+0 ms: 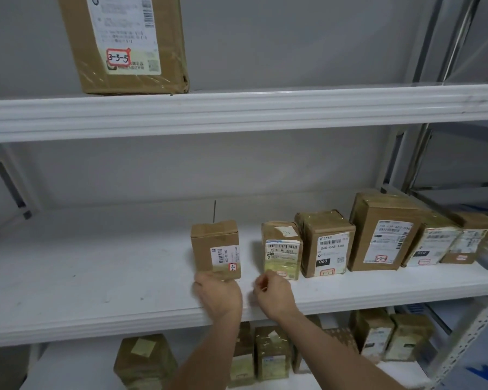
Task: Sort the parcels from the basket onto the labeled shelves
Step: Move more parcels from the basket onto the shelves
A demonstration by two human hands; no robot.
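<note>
A small brown parcel [215, 246] with a white barcode label and a red-edged tag stands upright on the middle shelf [96, 280]. My left hand [219, 294] is right in front of it, knuckles against its bottom front edge, with the fingers hidden behind the back of the hand. My right hand [273, 294] hovers just right of that, fingers loosely curled and holding nothing. It is in front of a taped parcel [282, 250] with a yellowish label. No basket is in view.
A row of several labelled brown parcels [383, 235] runs along the middle shelf to the right. A large box marked 3-3-5 [124, 43] stands on the upper shelf. More parcels [271, 353] sit on the shelf below. Bare shelf surface lies left of the small parcel.
</note>
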